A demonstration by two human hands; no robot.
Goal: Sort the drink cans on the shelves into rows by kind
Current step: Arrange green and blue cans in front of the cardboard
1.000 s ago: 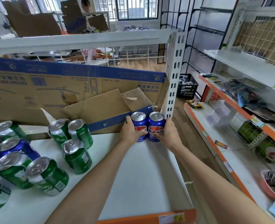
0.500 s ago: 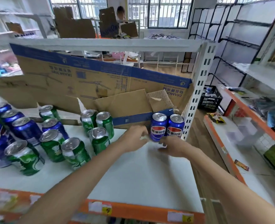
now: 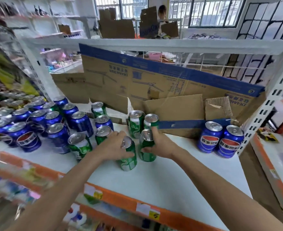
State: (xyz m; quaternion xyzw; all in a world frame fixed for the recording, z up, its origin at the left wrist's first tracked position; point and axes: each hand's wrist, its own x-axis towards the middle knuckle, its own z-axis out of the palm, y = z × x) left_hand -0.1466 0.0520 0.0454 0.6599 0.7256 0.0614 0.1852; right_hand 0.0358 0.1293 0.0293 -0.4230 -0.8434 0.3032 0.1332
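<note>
On shelf — L hand, R hand each grip green can.

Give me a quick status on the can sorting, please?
Left hand grips one green can; right hand grips another. Two blue cans stand paired at right. Mixed cans crowd left.
</note>
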